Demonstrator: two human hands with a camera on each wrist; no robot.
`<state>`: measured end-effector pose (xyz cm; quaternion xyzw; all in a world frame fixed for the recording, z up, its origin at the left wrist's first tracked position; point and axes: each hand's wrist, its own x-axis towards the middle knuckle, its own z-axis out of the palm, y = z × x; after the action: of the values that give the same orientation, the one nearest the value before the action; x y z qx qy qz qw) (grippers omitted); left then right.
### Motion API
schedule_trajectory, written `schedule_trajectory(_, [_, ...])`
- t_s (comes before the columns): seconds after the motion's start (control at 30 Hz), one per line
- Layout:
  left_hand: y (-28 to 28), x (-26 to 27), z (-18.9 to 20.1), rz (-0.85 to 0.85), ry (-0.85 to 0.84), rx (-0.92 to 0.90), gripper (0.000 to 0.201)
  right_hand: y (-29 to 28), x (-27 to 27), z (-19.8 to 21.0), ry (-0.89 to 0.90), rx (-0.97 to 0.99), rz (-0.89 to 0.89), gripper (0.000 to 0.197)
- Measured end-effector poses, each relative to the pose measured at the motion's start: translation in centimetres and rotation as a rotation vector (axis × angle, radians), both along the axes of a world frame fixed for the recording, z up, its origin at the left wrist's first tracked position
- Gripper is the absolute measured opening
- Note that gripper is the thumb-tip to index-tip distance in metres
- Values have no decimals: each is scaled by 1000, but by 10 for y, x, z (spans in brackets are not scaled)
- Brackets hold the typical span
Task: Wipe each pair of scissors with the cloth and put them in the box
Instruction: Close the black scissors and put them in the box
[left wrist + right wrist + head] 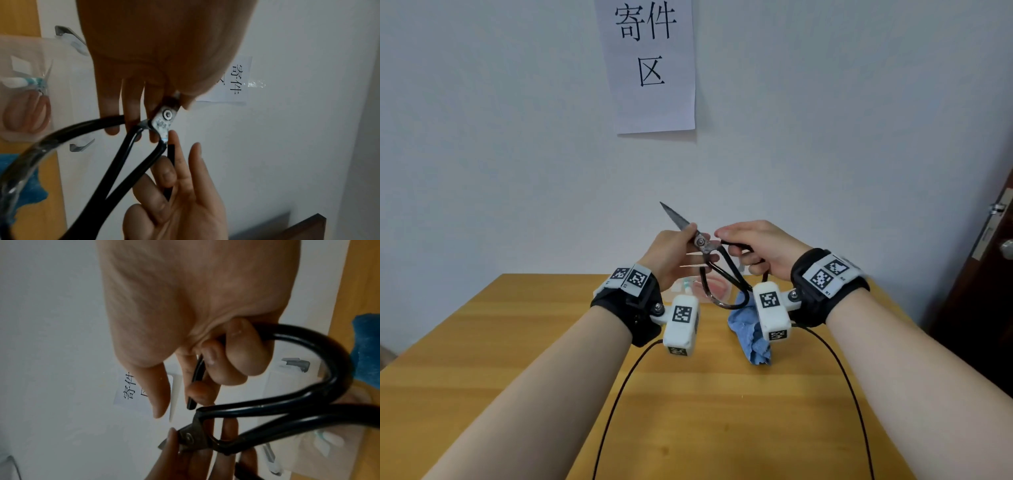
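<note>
A pair of old iron scissors [702, 243] with black loop handles is held in the air above the wooden table [517, 342], its closed blades pointing up and left toward the wall. My left hand [681, 245] pinches the blades just beyond the pivot [165, 116] between thumb and fingers. My right hand [744, 248] has its fingers curled round one handle loop [308, 402]. The blue cloth [744, 325] lies crumpled on the table below the right wrist, touched by neither hand. The clear plastic box [68, 81] stands behind the hands and holds pink-handled scissors [39, 110].
A paper sign [650, 65] hangs on the white wall behind the table. Two black cables [619, 394] run from the wrist cameras toward me across the tabletop. A dark door [989, 274] stands at the right edge.
</note>
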<state>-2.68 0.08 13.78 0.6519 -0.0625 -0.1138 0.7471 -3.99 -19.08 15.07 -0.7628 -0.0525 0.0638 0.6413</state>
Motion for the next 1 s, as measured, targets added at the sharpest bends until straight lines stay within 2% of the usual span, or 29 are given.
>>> schedule_trajectory(0.13, [-5, 13, -11, 128, 47, -132, 36, 1, 7, -14, 11, 39, -37, 23])
schedule_trajectory(0.27, [-7, 33, -18, 244, 97, -317, 26, -5, 10, -31, 101, -75, -19, 34])
schedule_trajectory(0.33, [-8, 42, -22, 259, 120, -383, 24, -7, 12, -38, 194, 56, 13, 32])
schedule_trajectory(0.4, [-11, 52, -26, 261, 156, -449, 25, -10, 22, -42, 190, 220, -10, 30])
schedule_trajectory(0.6, [4, 90, -38, 319, 201, -479, 38, -31, 75, -50, 152, 454, -364, 11])
schedule_trajectory(0.7, [18, 106, -49, 320, 278, -446, 43, -38, 103, -56, 126, 408, -469, 10])
schedule_trajectory(0.83, [35, 125, -65, 350, 290, -371, 45, -28, 145, -67, 81, 219, -489, 15])
schedule_trajectory(1.0, [53, 139, -81, 419, 294, -295, 28, 1, 187, -78, 90, 51, -442, 12])
